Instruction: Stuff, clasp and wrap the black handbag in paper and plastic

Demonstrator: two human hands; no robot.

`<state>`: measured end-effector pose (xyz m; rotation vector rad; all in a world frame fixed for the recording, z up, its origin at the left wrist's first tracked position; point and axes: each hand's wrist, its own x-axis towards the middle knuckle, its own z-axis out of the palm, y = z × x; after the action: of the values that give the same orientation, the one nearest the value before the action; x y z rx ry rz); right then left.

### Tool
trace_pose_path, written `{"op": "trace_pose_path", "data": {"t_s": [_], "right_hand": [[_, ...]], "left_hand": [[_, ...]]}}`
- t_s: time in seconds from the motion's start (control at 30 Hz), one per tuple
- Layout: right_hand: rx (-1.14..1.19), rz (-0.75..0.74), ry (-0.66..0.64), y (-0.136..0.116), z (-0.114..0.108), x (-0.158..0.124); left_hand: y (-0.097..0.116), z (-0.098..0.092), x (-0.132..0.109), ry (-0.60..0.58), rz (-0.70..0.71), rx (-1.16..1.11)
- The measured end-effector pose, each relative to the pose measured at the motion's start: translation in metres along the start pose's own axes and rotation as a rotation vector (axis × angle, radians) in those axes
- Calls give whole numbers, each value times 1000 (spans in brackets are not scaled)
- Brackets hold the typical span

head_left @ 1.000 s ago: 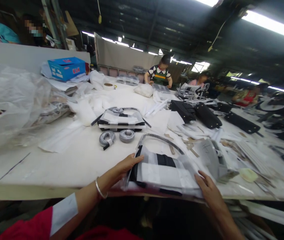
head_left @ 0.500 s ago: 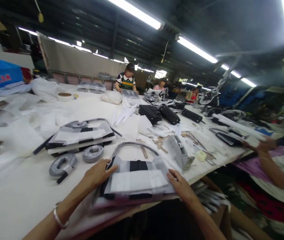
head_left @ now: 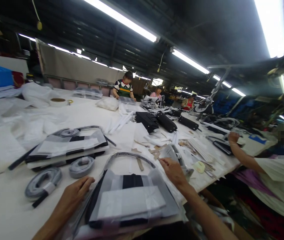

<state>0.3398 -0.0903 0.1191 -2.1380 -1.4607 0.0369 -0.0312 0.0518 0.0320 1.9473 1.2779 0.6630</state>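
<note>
A black handbag [head_left: 133, 181] lies flat near the table's front edge, covered with clear wrap and a white sheet [head_left: 129, 201]. Its wrapped handle [head_left: 129, 155] arches away from me. At the bag's left edge is my left hand [head_left: 74, 193], its fingers stretched forward and holding nothing I can see. My right hand [head_left: 173, 171] hovers by the bag's upper right corner, in front of a grey tape dispenser [head_left: 175, 153]. Its fingertips are pinched together; what they hold, if anything, is too small to make out.
Another wrapped bag [head_left: 69, 146] and coiled grey straps [head_left: 43, 183] lie left. Black bags [head_left: 167, 121], card scraps and a pale tape roll [head_left: 199, 166] are farther back. A co-worker's arm [head_left: 247, 156] reaches over the table at right. White wrapping sheets [head_left: 1, 140] pile up left.
Both my hands have come off the bag: the left to its left side, the right up toward the tape dispenser. The view has shifted, and the bag appears nearer.
</note>
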Motion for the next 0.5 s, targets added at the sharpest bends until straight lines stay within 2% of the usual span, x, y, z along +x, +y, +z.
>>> {"op": "trace_pose_path", "data": {"t_s": [0.1,0.3,0.5], "right_hand": [[-151,-53,-69,0,17,41],[-320,-93,-142,11,64,114],[-477,-167,-276,25,103,162]], "left_hand": [[-3,3,2,-12,-22,-4],[-13,9,9,-31,24,-22],[-26,22,11,-68,4,-102]]}}
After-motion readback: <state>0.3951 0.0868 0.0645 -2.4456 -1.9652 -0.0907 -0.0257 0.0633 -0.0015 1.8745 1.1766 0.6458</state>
